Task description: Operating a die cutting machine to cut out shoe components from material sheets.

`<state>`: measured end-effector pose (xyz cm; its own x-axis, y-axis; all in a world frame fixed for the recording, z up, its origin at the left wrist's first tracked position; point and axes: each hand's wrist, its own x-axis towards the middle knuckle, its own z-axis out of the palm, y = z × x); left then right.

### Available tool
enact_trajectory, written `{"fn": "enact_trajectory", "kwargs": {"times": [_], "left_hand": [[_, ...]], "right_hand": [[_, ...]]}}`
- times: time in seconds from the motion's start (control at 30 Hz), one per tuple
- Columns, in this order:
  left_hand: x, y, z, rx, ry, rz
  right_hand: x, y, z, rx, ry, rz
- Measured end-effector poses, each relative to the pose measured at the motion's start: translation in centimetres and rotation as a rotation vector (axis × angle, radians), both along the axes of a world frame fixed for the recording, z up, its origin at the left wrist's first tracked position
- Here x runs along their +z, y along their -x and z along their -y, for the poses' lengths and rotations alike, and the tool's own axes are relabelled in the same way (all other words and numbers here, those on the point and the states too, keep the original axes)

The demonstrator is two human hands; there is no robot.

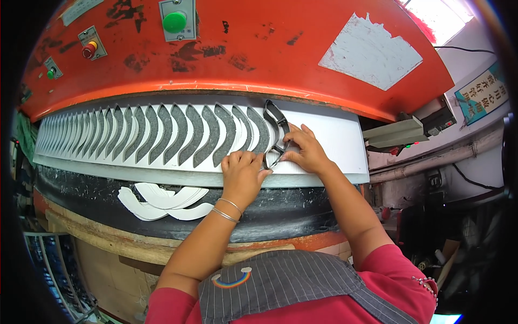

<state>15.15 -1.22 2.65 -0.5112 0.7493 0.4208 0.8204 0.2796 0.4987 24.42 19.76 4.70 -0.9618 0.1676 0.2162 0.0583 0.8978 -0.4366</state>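
Note:
My right hand (pixel 305 150) grips a curved, dark metal cutting die (pixel 275 116) by its side, thumb and fingers around its wall. The die stands on a white sheet (pixel 329 135), just right of the last curved cut-out (pixel 259 129). At the die's lower end, the thumb and forefinger of my left hand (pixel 243 173) close against the metal, while its other fingers rest bent on the sheet. A long row of similar wavy cut-outs runs to the left, with dark grey showing through them.
Several curved white cut pieces (pixel 167 201) lie piled on the black ledge (pixel 280 210) in front of the sheet. Behind it rises a red machine (pixel 259 48) with a green button (pixel 174 22) and a red knob (pixel 89 50). A metal bracket (pixel 396 133) juts out at right.

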Motion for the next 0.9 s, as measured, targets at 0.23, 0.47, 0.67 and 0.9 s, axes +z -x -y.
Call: {"fn": "enact_trajectory", "kwargs": {"times": [0.23,0.47,0.67,0.9], "left_hand": [[0.6,1.3,0.4,-0.03,0.082,0.099],[5.4,15.6,8.9,0.252,-0.279,0.296],[7.6,35.6,18.1,0.711,-0.516,0.276],[11.5,46.8,32.3,0.831,-0.474,0.13]], "right_hand": [[3.0,1.2,0.7,-0.049,-0.103,0.181],[8.8,1.9,4.4,-0.173,0.256,-0.033],[12.8,13.0,8.7,0.021,0.239,-0.361],[16.4,22.2,14.4,-0.156,-0.027,-0.776]]}}
